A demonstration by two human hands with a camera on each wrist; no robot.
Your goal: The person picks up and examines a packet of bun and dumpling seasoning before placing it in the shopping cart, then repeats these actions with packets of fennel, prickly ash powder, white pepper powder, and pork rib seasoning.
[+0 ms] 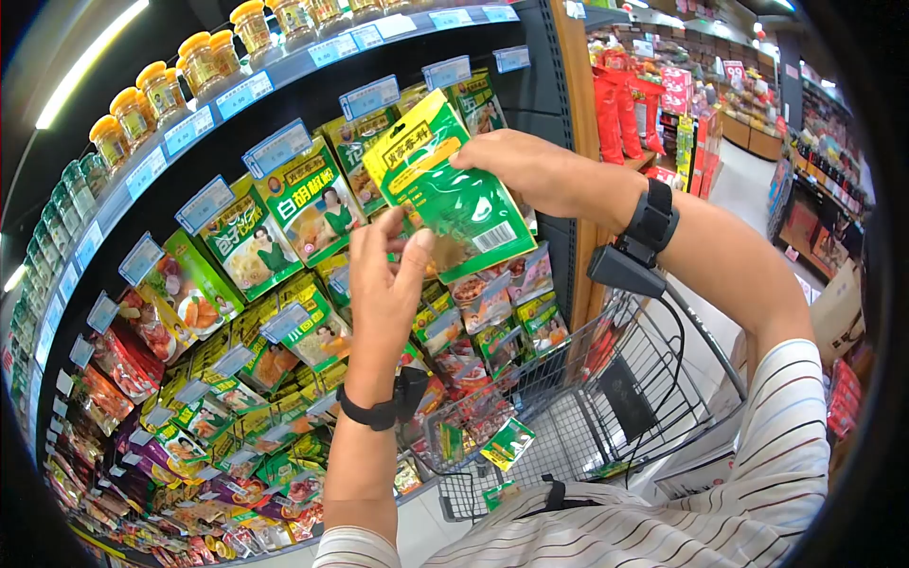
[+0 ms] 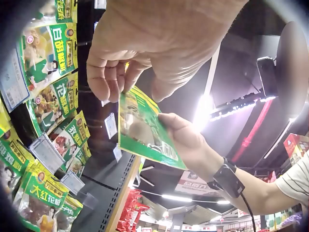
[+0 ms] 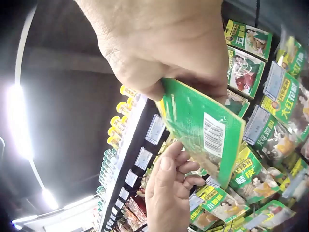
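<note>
A green and yellow packet (image 1: 473, 213) is pinched at its right side by my right hand (image 1: 521, 170), its barcode at the lower corner. My left hand (image 1: 383, 284) is beside the packet's left edge, fingers loosely bent. From the right wrist view, the left hand (image 3: 169, 193) lies below the packet (image 3: 198, 125), its thumb off it; whether a fingertip touches is unclear. In the left wrist view, the left fingers overlap the packet's (image 2: 145, 125) near edge, and the right hand (image 2: 186, 140) grips the far side.
Hanging spice packets (image 1: 308, 204) fill the shelf rack behind the hands, under price tags (image 1: 275, 149). Yellow-lidded jars (image 1: 199, 62) line the shelf above. A wire shopping cart (image 1: 568, 417) at lower right holds a few packets (image 1: 508, 444).
</note>
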